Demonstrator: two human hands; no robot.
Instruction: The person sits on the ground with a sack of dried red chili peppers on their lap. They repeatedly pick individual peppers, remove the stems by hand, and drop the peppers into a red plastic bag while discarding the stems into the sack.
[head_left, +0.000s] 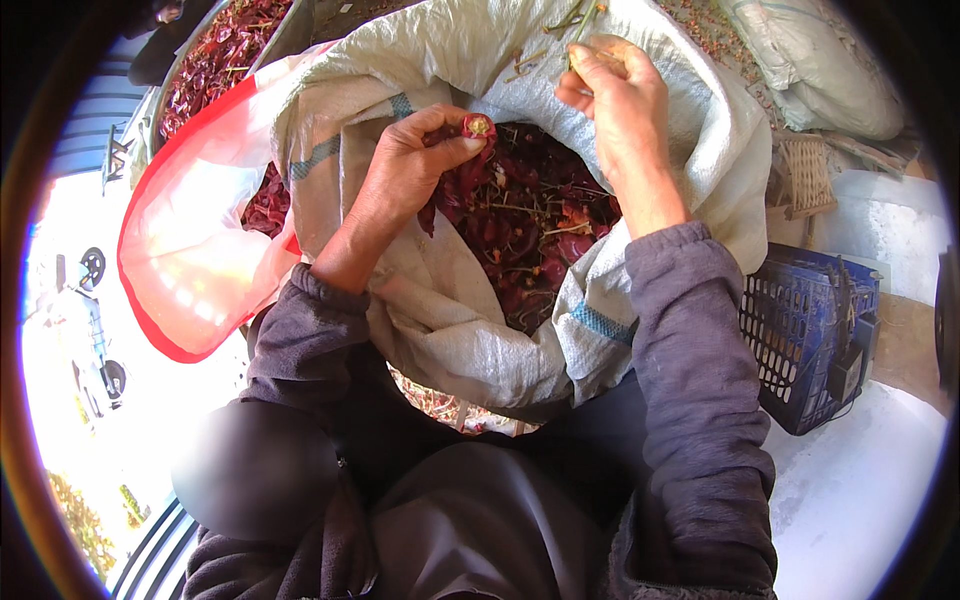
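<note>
My left hand pinches a dark red dried pepper between thumb and fingers, its pale cut or torn end facing up. The pepper's wrinkled body hangs below the fingers. At the upper right, my right hand has a thin green stem at its fingertips, over the far rim of the sack. Both hands are above a white woven plastic sack with its rim rolled outward. Inside lie many dried red peppers mixed with thin stems. Loose stem bits rest on the sack's far fold.
A translucent bag with a red edge lies left of the sack. Behind it stands a container of dried red peppers. On the right are a blue plastic crate and a filled white sack. A two-wheeler shows at far left.
</note>
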